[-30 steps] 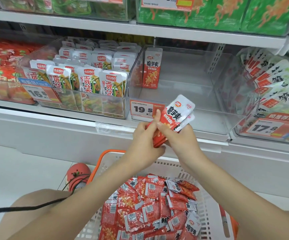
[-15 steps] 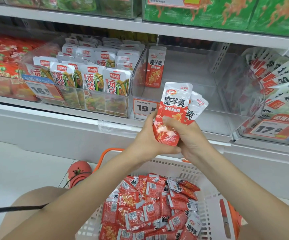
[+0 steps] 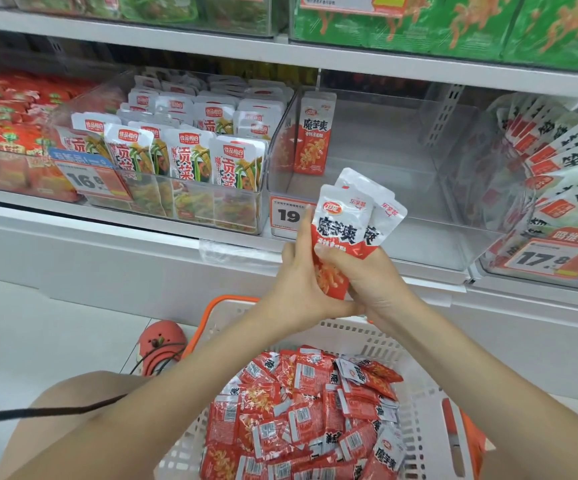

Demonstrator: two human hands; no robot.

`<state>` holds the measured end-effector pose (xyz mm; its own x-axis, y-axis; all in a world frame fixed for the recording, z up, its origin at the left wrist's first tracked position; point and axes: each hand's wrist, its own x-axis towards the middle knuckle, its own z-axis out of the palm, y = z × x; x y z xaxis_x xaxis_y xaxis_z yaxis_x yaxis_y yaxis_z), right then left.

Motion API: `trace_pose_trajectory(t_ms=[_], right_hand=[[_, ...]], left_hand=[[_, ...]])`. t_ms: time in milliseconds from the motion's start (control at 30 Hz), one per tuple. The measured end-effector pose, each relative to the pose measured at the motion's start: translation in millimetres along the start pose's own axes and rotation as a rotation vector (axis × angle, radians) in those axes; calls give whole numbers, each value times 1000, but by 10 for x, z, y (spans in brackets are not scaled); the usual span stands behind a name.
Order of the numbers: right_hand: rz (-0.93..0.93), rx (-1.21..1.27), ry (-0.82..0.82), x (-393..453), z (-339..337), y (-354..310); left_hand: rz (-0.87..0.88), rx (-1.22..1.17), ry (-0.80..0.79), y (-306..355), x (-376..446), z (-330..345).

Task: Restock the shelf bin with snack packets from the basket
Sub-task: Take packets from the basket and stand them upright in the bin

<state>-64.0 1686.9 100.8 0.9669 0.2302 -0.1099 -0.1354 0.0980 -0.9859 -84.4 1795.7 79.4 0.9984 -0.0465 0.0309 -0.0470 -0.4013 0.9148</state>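
Note:
A small stack of red-and-white snack packets [image 3: 344,223] stands upright between both hands, just in front of the clear shelf bin [image 3: 419,202]. My left hand [image 3: 298,289] holds the stack's left edge and bottom. My right hand [image 3: 367,282] grips its lower part, thumb across the front. One packet [image 3: 313,133] leans upright against the bin's left wall; the rest of the bin's floor shows bare. Below my arms, the white basket [image 3: 429,403] with orange handles holds several more packets [image 3: 301,417].
The neighbouring bin on the left [image 3: 183,157] is full of white-and-green packets. Another bin on the right [image 3: 564,188] holds white packets. Green packs [image 3: 453,26] fill the shelf above. Price tags [image 3: 285,214] hang on the bin fronts. A red shoe [image 3: 159,344] and black cable [image 3: 38,410] lie left of the basket.
The stack has turned from tilted to upright and squared up between both hands. It sits slightly higher and nearer the bin's front than a second ago.

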Motion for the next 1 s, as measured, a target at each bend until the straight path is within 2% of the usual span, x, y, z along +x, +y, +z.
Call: trace_pose_trajectory(t_ms=[167,467,533,600,667,733,933,1000], right_hand=[[6,35,49,29,-59,-57],[-47,-97,25,21,-3,27],[-152,-129,104,27,-28,-47],[-352,-347,204,51,-125,-140],[-512,-679,134,60,-183,-185],[-535,-827,59,66,-181,-108],[-552,-815,-6,23,-89,-15],[-507,-742,28,27,-77,-43]], left_hand=[[32,240,52,-60,-9,-38],[14,308,210,66,-93,16],[8,341,231,72,-96,-4],[1,391,241,73,-93,-18],[-8,408,246,76,-91,-16],[-12,393,246,88,-101,-9],[3,330,256,142,-107,-39],[9,361,262,148,-110,-41]])
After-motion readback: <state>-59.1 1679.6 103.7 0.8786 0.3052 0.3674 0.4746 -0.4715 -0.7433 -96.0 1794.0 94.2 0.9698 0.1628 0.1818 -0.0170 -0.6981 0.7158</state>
